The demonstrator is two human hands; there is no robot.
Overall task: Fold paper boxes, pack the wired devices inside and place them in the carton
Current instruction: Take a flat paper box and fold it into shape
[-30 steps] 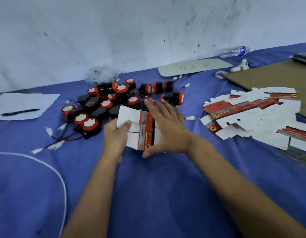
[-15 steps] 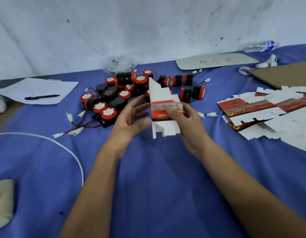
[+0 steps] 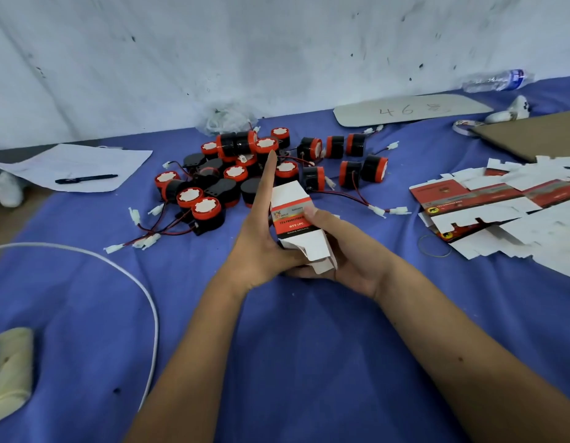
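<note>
A small white paper box (image 3: 291, 219) with a red and grey label is held upright above the blue cloth, its bottom flaps loose. My left hand (image 3: 255, 247) lies flat against the box's left side, fingers straight and pointing up. My right hand (image 3: 350, 251) grips the box from the right, thumb on the label and fingers underneath. Just behind lies a pile of several black and red wired devices (image 3: 232, 174) with white connectors. A heap of flat box blanks (image 3: 501, 199) lies at the right.
Brown cardboard (image 3: 539, 135) lies at the far right, with a grey card marked 46 (image 3: 411, 110) and a water bottle (image 3: 497, 81) near the wall. A paper sheet (image 3: 76, 158) with a pen (image 3: 85, 179) is at the left. A white cable (image 3: 143, 292) curves at lower left.
The blank went from lying flat under both hands to standing as an opened box. My left hand moved flat onto its side; my right hand now grips it lower.
</note>
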